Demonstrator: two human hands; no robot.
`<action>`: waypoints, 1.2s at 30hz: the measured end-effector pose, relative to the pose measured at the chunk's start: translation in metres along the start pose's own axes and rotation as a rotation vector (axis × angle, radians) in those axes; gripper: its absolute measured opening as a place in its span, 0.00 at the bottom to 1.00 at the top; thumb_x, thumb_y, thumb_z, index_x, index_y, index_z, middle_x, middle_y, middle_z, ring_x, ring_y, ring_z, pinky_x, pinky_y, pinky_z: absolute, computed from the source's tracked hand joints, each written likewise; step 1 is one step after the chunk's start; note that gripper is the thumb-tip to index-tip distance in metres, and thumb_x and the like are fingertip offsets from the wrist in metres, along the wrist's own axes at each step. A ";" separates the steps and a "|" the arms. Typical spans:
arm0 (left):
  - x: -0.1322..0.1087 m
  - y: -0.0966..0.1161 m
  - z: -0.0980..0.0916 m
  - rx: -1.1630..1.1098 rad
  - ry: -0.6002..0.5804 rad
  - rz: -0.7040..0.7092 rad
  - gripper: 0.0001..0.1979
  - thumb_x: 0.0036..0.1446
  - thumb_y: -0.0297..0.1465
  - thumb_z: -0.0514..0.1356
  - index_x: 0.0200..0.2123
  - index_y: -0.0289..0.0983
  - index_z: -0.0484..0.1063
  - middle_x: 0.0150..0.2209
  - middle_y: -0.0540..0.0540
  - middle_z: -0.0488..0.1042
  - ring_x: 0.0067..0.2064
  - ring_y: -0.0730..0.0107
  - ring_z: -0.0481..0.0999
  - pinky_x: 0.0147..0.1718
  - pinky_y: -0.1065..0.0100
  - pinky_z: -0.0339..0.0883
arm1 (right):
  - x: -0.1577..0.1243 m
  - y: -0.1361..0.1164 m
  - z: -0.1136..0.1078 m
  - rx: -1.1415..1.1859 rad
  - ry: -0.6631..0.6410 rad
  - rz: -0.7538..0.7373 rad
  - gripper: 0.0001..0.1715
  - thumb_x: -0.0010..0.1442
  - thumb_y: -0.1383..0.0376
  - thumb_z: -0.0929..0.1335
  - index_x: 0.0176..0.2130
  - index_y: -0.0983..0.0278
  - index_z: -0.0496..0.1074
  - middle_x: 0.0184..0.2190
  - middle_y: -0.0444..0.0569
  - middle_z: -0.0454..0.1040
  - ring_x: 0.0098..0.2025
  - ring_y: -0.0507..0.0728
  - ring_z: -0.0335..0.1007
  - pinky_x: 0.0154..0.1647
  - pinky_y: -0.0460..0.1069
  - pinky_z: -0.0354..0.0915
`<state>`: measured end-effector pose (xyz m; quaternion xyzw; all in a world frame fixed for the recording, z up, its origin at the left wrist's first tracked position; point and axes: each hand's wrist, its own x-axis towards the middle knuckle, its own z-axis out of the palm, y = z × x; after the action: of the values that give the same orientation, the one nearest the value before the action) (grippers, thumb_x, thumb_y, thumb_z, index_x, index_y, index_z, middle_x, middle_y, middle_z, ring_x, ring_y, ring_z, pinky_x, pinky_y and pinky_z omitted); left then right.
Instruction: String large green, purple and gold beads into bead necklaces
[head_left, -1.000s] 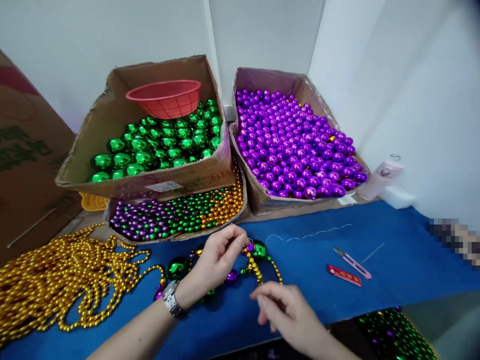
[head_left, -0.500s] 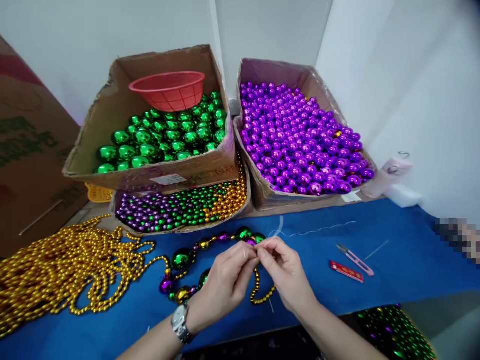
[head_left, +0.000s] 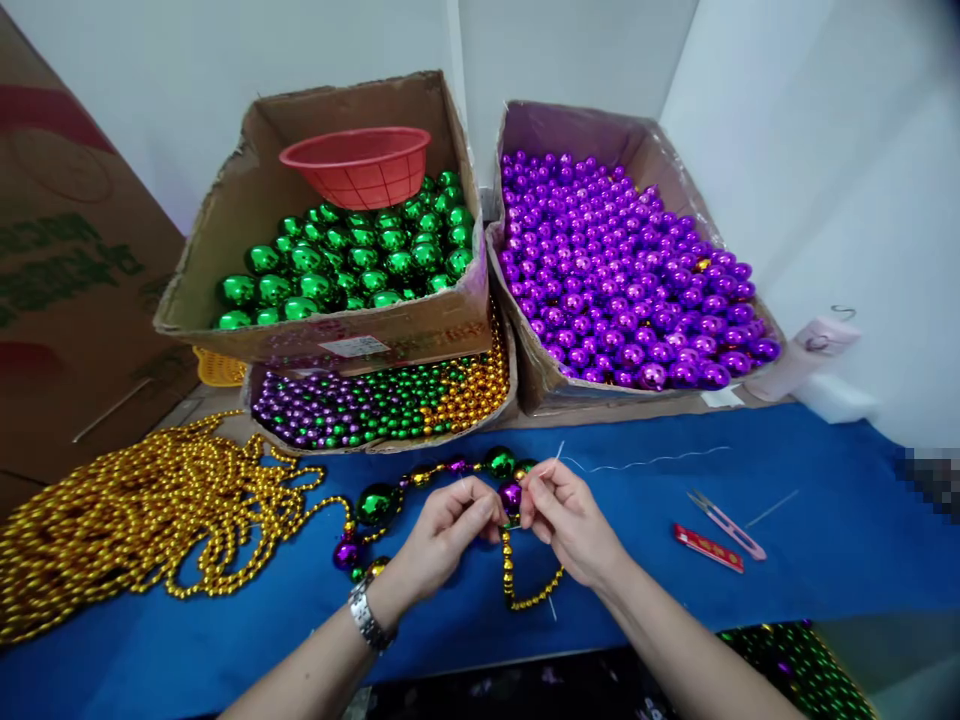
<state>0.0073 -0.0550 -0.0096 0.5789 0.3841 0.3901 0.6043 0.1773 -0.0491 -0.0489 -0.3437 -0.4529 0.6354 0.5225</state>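
My left hand (head_left: 454, 530), wearing a metal-band watch (head_left: 367, 615), is closed in a pinch at the end of a bead necklace (head_left: 377, 503) of green, purple and gold beads. A purple bead (head_left: 511, 497) sits between my two hands, and a loop of small gold beads (head_left: 534, 603) hangs just below. Right of it, my right hand (head_left: 570, 515) is pinched too, on a thin pale thread (head_left: 652, 460) that trails rightward over the blue cloth (head_left: 622, 620). My fingertips partly hide what they grip.
Gold bead strands (head_left: 150, 510) are heaped at left. Behind stand cardboard boxes of green balls (head_left: 300, 285), purple balls (head_left: 600, 270) and small mixed beads (head_left: 382, 400); a red basket (head_left: 360, 170) rests on the green balls. Pink thread snips (head_left: 727, 525) and a red packet (head_left: 709, 548) lie at right.
My hands have drawn slightly apart, and the purple bead between them shows more fully. The whole view has shifted, moving the scene a little to the right.
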 end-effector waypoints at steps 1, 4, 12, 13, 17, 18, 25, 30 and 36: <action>0.000 -0.002 -0.001 -0.058 0.023 -0.035 0.13 0.61 0.36 0.55 0.30 0.33 0.69 0.28 0.47 0.70 0.30 0.73 0.69 0.31 0.70 0.63 | 0.000 0.001 -0.002 -0.027 -0.011 -0.005 0.13 0.63 0.55 0.66 0.35 0.63 0.64 0.24 0.42 0.68 0.22 0.47 0.64 0.17 0.40 0.52; 0.001 -0.004 -0.003 -0.166 0.072 -0.082 0.09 0.60 0.35 0.58 0.35 0.33 0.71 0.32 0.46 0.73 0.31 0.73 0.71 0.32 0.71 0.64 | 0.002 -0.003 -0.005 -0.126 -0.062 -0.033 0.11 0.63 0.58 0.66 0.36 0.64 0.68 0.27 0.44 0.71 0.22 0.46 0.66 0.20 0.41 0.58; 0.000 0.004 -0.009 -0.033 0.101 -0.033 0.07 0.56 0.31 0.62 0.36 0.33 0.72 0.31 0.48 0.73 0.29 0.74 0.74 0.31 0.71 0.68 | 0.007 -0.018 -0.005 -0.294 -0.261 -0.134 0.11 0.63 0.59 0.66 0.36 0.65 0.69 0.62 0.55 0.54 0.27 0.46 0.74 0.22 0.43 0.64; 0.000 0.004 -0.010 -0.023 0.090 -0.027 0.07 0.56 0.31 0.62 0.36 0.33 0.72 0.31 0.48 0.73 0.28 0.74 0.74 0.31 0.71 0.68 | 0.009 -0.019 -0.005 -0.308 -0.294 -0.137 0.11 0.64 0.59 0.65 0.36 0.65 0.69 0.62 0.56 0.53 0.27 0.46 0.74 0.22 0.43 0.65; -0.003 0.006 -0.013 -0.037 0.068 -0.007 0.06 0.56 0.30 0.62 0.36 0.34 0.72 0.33 0.47 0.73 0.28 0.74 0.75 0.30 0.70 0.69 | 0.014 -0.020 -0.004 -0.346 -0.353 -0.110 0.11 0.66 0.59 0.62 0.38 0.64 0.66 0.44 0.51 0.71 0.29 0.50 0.75 0.23 0.43 0.65; -0.004 0.007 -0.013 -0.036 0.061 -0.002 0.05 0.56 0.30 0.62 0.35 0.34 0.72 0.33 0.47 0.73 0.28 0.73 0.75 0.30 0.70 0.69 | 0.015 -0.020 -0.003 -0.358 -0.345 -0.107 0.10 0.67 0.59 0.61 0.38 0.63 0.65 0.37 0.48 0.73 0.30 0.51 0.75 0.23 0.43 0.66; -0.010 0.013 -0.010 0.027 0.020 0.084 0.04 0.58 0.28 0.59 0.35 0.34 0.72 0.36 0.45 0.72 0.30 0.72 0.75 0.31 0.69 0.70 | 0.016 -0.028 -0.004 -0.559 -0.265 -0.157 0.07 0.65 0.63 0.64 0.43 0.62 0.66 0.28 0.42 0.71 0.28 0.50 0.70 0.28 0.44 0.65; -0.010 0.019 -0.005 0.102 0.018 0.127 0.07 0.60 0.29 0.57 0.30 0.34 0.72 0.37 0.45 0.67 0.31 0.73 0.73 0.32 0.69 0.69 | 0.014 -0.042 -0.007 -0.778 -0.256 -0.239 0.04 0.63 0.63 0.66 0.37 0.61 0.68 0.29 0.43 0.71 0.31 0.52 0.68 0.33 0.46 0.61; -0.005 0.024 -0.002 0.378 0.058 0.222 0.09 0.61 0.27 0.54 0.29 0.35 0.72 0.33 0.45 0.69 0.37 0.68 0.70 0.37 0.68 0.66 | 0.006 -0.052 -0.006 -0.896 -0.302 -0.278 0.10 0.66 0.64 0.62 0.36 0.62 0.70 0.33 0.47 0.70 0.37 0.54 0.66 0.39 0.49 0.60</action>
<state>0.0022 -0.0584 0.0142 0.7092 0.4014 0.3919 0.4271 0.2004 -0.0395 -0.0019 -0.3753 -0.7939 0.3451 0.3315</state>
